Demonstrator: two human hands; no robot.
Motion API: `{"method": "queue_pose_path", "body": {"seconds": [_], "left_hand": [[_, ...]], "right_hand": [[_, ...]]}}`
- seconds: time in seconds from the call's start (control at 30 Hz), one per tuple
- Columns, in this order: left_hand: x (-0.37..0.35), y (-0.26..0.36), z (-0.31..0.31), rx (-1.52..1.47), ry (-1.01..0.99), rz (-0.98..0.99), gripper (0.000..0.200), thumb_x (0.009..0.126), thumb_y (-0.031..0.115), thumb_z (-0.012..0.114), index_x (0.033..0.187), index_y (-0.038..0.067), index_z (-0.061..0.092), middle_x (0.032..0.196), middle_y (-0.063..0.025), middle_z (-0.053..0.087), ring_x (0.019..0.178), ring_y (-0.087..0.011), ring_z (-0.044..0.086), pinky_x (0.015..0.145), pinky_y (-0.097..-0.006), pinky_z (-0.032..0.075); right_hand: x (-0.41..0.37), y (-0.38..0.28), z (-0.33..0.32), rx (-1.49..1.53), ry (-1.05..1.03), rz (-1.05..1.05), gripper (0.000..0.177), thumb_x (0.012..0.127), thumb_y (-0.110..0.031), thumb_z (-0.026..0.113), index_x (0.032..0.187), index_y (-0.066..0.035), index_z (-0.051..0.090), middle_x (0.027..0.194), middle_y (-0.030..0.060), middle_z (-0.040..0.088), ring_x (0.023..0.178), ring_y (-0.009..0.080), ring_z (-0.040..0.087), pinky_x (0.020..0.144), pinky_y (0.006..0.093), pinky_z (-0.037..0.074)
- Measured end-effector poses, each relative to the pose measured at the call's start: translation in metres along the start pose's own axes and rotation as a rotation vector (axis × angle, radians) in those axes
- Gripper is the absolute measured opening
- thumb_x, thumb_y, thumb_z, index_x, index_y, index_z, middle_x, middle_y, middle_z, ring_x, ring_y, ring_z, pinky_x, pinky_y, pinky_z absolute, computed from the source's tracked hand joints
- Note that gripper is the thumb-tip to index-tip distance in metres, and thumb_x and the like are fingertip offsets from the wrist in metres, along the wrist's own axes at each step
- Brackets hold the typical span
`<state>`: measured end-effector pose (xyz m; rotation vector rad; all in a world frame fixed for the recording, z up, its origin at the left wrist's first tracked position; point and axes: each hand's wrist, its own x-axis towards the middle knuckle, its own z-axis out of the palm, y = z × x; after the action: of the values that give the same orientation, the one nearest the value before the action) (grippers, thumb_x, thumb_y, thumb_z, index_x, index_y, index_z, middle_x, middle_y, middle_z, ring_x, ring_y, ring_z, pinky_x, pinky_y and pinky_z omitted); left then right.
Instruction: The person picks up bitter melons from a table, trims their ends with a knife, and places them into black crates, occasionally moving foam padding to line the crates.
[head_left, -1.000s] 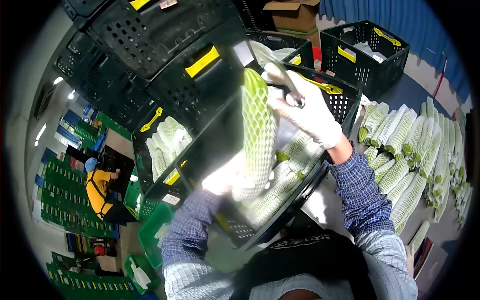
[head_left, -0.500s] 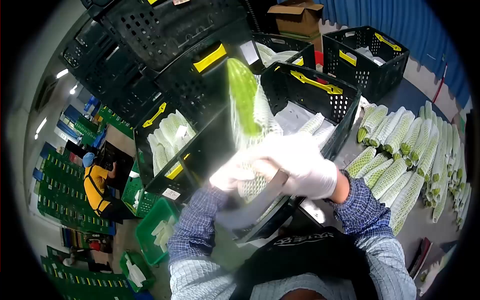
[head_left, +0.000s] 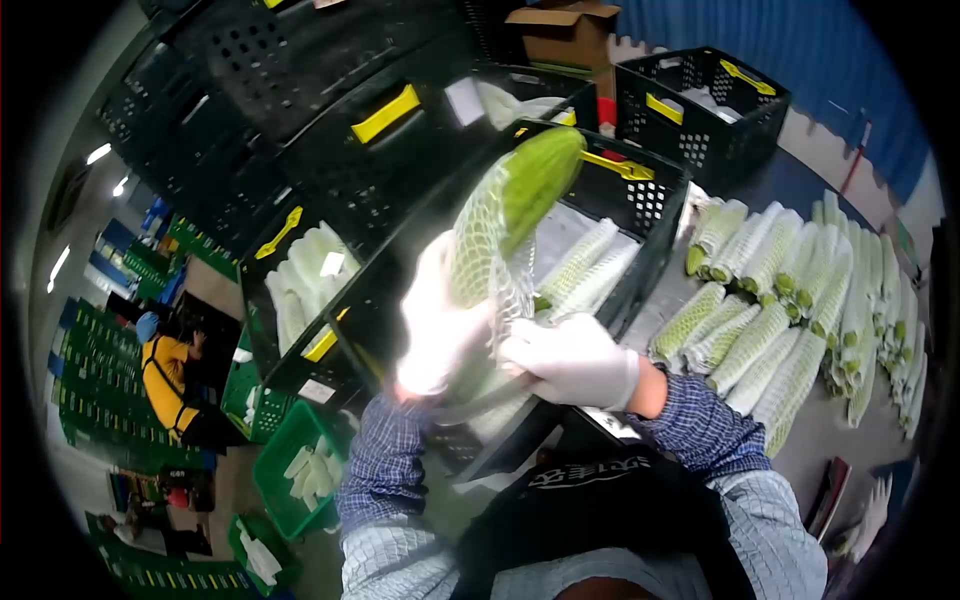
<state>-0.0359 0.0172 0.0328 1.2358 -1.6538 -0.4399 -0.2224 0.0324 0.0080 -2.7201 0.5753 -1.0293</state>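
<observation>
A long green gourd [head_left: 535, 185] stands tilted in front of me, its upper right part bare and its left side covered by white foam netting. My left hand [head_left: 440, 325], in a white glove, is wrapped round the netted lower part of the gourd. Lower right of it, my right hand [head_left: 575, 362], also gloved, has its fingers closed on the loose netting. Behind the gourd is a black crate [head_left: 665, 215] with netted gourds [head_left: 590, 270] and white sheets inside.
Many netted gourds [head_left: 755, 345] lie on the grey table [head_left: 655, 318] at the right. Black crates [head_left: 745, 140] stand behind, and one at the left holds netted gourds [head_left: 310, 285]. A green bin [head_left: 275, 470] is lower left. A person in yellow [head_left: 165, 375] works at far left.
The gourd now leans to the right, with its bare tip further right. My left hand has moved up along it, and my right hand has moved down slightly and tugs the netting's edge.
</observation>
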Motion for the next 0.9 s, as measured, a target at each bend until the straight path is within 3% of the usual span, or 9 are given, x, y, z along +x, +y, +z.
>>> {"method": "queue_pose_path", "body": {"seconds": [0.07, 0.1, 0.2, 0.27, 0.43, 0.53, 0.67, 0.8, 0.9], "left_hand": [[0.001, -0.007, 0.004, 0.426, 0.096, 0.16, 0.075, 0.065, 0.015, 0.086, 0.13, 0.003, 0.051, 0.113, -0.012, 0.064, 0.104, -0.0198, 0.065, 0.09, -0.0311, 0.052], [0.002, -0.01, 0.001, 0.443, 0.111, 0.354, 0.066, 0.069, 0.012, 0.078, 0.129, 0.003, 0.053, 0.103, -0.0144, 0.062, 0.085, -0.0288, 0.064, 0.073, -0.0395, 0.053], [-0.003, -0.012, -0.002, 0.521, 0.108, 0.398, 0.074, 0.065, 0.022, 0.086, 0.128, 0.001, 0.054, 0.107, -0.0152, 0.06, 0.086, -0.0281, 0.062, 0.074, -0.038, 0.053], [-0.006, -0.022, -0.001, 0.725, 0.174, 0.35, 0.083, 0.056, 0.009, 0.083, 0.133, 0.008, 0.051, 0.108, -0.012, 0.06, 0.086, -0.0298, 0.064, 0.076, -0.0375, 0.052], [-0.008, -0.031, -0.007, 0.731, 0.189, 0.403, 0.084, 0.056, 0.013, 0.087, 0.132, 0.008, 0.051, 0.111, -0.0122, 0.06, 0.091, -0.0301, 0.064, 0.079, -0.0374, 0.053], [-0.008, -0.038, -0.01, 0.727, 0.196, 0.407, 0.079, 0.059, 0.014, 0.088, 0.13, 0.007, 0.053, 0.111, -0.0113, 0.061, 0.094, -0.0279, 0.065, 0.082, -0.0353, 0.054], [-0.005, -0.047, -0.009, 0.698, 0.231, 0.444, 0.079, 0.056, 0.015, 0.083, 0.13, 0.008, 0.055, 0.109, -0.0106, 0.061, 0.085, -0.0243, 0.06, 0.076, -0.0344, 0.049], [-0.004, -0.05, -0.01, 0.698, 0.225, 0.463, 0.082, 0.056, 0.022, 0.088, 0.129, 0.005, 0.055, 0.109, -0.0122, 0.061, 0.087, -0.026, 0.061, 0.076, -0.0353, 0.05], [-0.002, -0.053, -0.01, 0.614, 0.241, 0.465, 0.078, 0.057, 0.014, 0.089, 0.127, 0.005, 0.055, 0.111, -0.0109, 0.061, 0.096, -0.0268, 0.064, 0.083, -0.0351, 0.053]], "right_hand": [[-0.004, 0.001, 0.008, -0.066, -0.038, 0.008, 0.014, 0.08, -0.016, 0.065, 0.089, -0.009, 0.056, 0.08, 0.0066, 0.057, 0.054, 0.0229, 0.061, 0.049, 0.0326, 0.051], [-0.006, 0.004, 0.014, -0.079, -0.019, 0.004, 0.014, 0.08, -0.016, 0.065, 0.09, -0.009, 0.058, 0.081, 0.0068, 0.058, 0.054, 0.0226, 0.062, 0.049, 0.0326, 0.051], [-0.007, 0.001, 0.021, -0.131, -0.024, 0.004, 0.018, 0.076, -0.015, 0.067, 0.092, -0.008, 0.06, 0.086, 0.0079, 0.062, 0.056, 0.0213, 0.064, 0.05, 0.0323, 0.052], [-0.008, 0.003, 0.028, -0.12, 0.012, -0.022, 0.019, 0.075, -0.014, 0.068, 0.092, -0.008, 0.061, 0.085, 0.008, 0.062, 0.057, 0.0214, 0.064, 0.05, 0.0319, 0.052], [-0.011, 0.007, 0.039, -0.143, 0.032, -0.035, 0.017, 0.073, -0.011, 0.067, 0.088, -0.008, 0.06, 0.077, 0.0054, 0.059, 0.055, 0.021, 0.062, 0.048, 0.0324, 0.051], [-0.013, 0.003, 0.037, -0.098, -0.052, 0.026, 0.017, 0.073, -0.01, 0.064, 0.09, -0.007, 0.063, 0.092, 0.0086, 0.066, 0.074, 0.024, 0.065, 0.064, 0.0327, 0.055], [-0.016, 0.0, 0.031, -0.123, -0.071, 0.061, 0.02, 0.07, -0.012, 0.067, 0.089, -0.01, 0.064, 0.093, 0.0056, 0.066, 0.069, 0.0206, 0.063, 0.063, 0.0318, 0.054], [-0.03, -0.003, -0.001, 0.013, 0.086, -0.01, 0.018, 0.073, -0.011, 0.068, 0.088, -0.011, 0.06, 0.071, 0.0021, 0.053, 0.059, 0.0176, 0.059, 0.055, 0.0299, 0.049], [-0.051, 0.012, -0.012, 0.403, 0.326, 0.043, 0.008, 0.087, -0.014, 0.063, 0.089, -0.006, 0.064, 0.09, 0.0078, 0.069, 0.058, 0.0132, 0.059, 0.052, 0.0259, 0.05]]}}
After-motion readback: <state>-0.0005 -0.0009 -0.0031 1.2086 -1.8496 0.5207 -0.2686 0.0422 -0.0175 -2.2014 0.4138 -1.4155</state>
